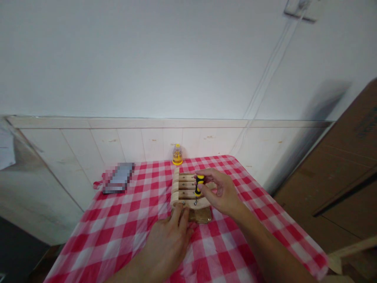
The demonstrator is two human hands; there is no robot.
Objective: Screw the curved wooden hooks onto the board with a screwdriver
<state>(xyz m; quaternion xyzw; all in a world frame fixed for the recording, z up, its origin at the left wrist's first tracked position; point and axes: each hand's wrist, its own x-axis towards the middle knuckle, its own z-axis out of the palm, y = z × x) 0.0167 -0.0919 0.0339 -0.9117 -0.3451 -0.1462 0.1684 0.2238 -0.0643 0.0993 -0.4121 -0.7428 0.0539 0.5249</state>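
Note:
A pale slatted wooden piece (186, 193) with several parallel bars lies on the checked cloth. Small screw heads or holes show along its bars. My right hand (221, 191) is closed round a yellow and black screwdriver (199, 185), held upright, its tip at a screw in the nearest bar. My left hand (171, 241) rests at the near left edge of the wood, fingers stretched out and fingertips touching the nearest bar. Partly beneath that hand and against the wood's near side lies a shiny brown packet (200, 215); what it contains I cannot tell.
A red and white checked tablecloth (123, 236) covers the table. At the back stands a yellow-based container (177, 155) with a clear top. A blurred-out flat device (120, 179) lies at the left. The panelled wall (132, 143) bounds the back; a large brown board (332, 181) leans at right.

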